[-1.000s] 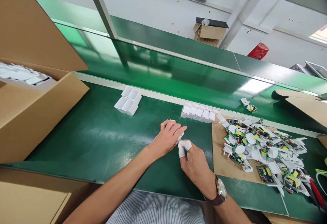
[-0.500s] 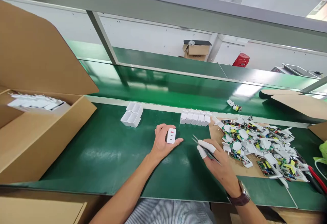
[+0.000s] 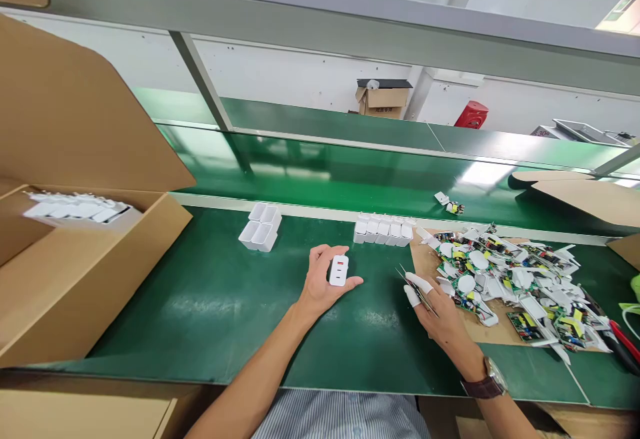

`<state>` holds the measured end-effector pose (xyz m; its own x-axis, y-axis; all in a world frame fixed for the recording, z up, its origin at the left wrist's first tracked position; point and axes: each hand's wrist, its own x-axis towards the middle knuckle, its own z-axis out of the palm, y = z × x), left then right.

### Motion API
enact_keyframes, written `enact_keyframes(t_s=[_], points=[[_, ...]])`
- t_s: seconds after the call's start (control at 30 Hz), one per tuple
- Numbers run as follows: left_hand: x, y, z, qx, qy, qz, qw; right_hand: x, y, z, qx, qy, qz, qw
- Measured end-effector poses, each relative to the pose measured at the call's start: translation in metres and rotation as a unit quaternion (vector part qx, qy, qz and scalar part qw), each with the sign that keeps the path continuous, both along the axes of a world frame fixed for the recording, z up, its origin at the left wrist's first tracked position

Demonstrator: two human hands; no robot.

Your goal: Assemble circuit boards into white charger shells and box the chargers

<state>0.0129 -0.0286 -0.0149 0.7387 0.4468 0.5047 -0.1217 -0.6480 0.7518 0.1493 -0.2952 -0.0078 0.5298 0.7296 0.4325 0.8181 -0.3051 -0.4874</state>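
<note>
My left hand (image 3: 321, 285) holds a white charger housing (image 3: 339, 271) between thumb and fingers, its face with a red port and two dark slots turned up. In my right hand (image 3: 433, 302) are metal tweezers (image 3: 423, 295), tips pointing up and left; white covers sit on the thumb and a finger. Beyond the hands stands a row of white housings (image 3: 383, 231), with thin parts on top. Four-sided white open shells (image 3: 261, 227) are grouped at the left. Beside my right hand, circuit boards with white parts (image 3: 500, 272) lie heaped on cardboard.
An open cardboard box (image 3: 125, 265) with white pieces stands at the left. A small loose board (image 3: 455, 208) lies on the green strip behind the ledge. Red-handled pliers (image 3: 624, 342) are at the right edge. A metal beam (image 3: 320, 19) crosses above the bench (image 3: 210, 332).
My right hand has moved right with the tweezers, farther from the housing. My left hand still holds the housing, slightly to the right and lower in view.
</note>
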Motion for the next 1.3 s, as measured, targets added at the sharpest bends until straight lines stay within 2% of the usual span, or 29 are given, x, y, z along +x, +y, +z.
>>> enact_keyframes(t_s=[0.17,0.4,0.53,0.63,0.7,0.77,0.8,0.9,0.97,1.03,1.1,1.17,1.23,1.3], points=[[0.001,0.001,-0.003,0.021,-0.015,0.000,1.000,-0.004,0.005,0.004,-0.012,-0.005,0.016,1.000],[0.002,0.002,-0.002,0.035,-0.014,-0.003,0.999,-0.001,0.010,-0.002,-0.031,-0.024,0.021,0.999],[0.003,0.001,0.000,0.024,-0.029,-0.002,0.999,0.003,0.000,0.001,-0.126,-0.054,0.035,0.990],[0.003,0.000,0.003,-0.025,-0.028,0.007,0.999,0.005,-0.012,0.006,-0.218,-0.077,0.040,0.972],[0.003,0.000,0.004,-0.115,-0.012,0.020,0.993,0.003,-0.015,0.011,-0.238,-0.082,0.042,0.967],[0.005,0.002,0.006,-0.261,-0.007,0.027,0.965,0.000,-0.009,0.017,-0.214,-0.088,0.047,0.972],[0.007,0.004,0.007,-0.345,-0.013,0.026,0.938,-0.002,-0.003,0.021,-0.191,-0.088,0.048,0.976],[0.012,0.008,0.011,-0.555,-0.048,-0.003,0.830,-0.009,0.027,0.031,-0.119,-0.078,0.077,0.987],[0.014,0.010,0.014,-0.630,-0.058,-0.027,0.774,-0.013,0.053,0.035,-0.090,-0.064,0.108,0.988],[0.014,0.011,0.018,-0.668,-0.053,-0.042,0.741,-0.017,0.078,0.035,-0.060,-0.046,0.143,0.987],[0.012,0.011,0.020,-0.688,-0.033,-0.064,0.722,-0.020,0.100,0.031,-0.010,-0.017,0.170,0.985],[0.011,0.011,0.021,-0.693,-0.007,-0.092,0.715,-0.021,0.117,0.025,0.052,0.027,0.187,0.981],[0.010,0.010,0.020,-0.671,0.026,-0.111,0.733,-0.022,0.127,0.019,0.095,0.091,0.186,0.974],[0.011,0.009,0.016,-0.629,0.056,-0.115,0.767,-0.021,0.131,0.014,0.113,0.153,0.170,0.967]])
